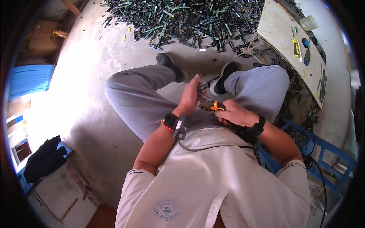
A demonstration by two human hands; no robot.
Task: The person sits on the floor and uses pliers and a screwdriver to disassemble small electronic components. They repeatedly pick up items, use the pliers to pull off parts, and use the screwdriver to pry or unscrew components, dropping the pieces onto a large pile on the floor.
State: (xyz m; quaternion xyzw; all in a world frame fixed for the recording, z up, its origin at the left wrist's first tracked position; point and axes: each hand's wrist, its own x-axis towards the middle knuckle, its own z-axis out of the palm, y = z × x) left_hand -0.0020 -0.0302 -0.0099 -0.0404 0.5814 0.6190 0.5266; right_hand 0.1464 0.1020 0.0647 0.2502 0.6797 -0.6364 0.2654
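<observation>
Holding a slim dark part (207, 83), elongated, near an orange-handled tool (218, 106)

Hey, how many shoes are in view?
2: a black, pale-soled left shoe just left of center, and a black, pale-soled right shoe right of center, both in the upper half.

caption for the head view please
Right hand gripping an orange-handled tool, left hand holding a dark part, near a heap of dark pieces.
</observation>
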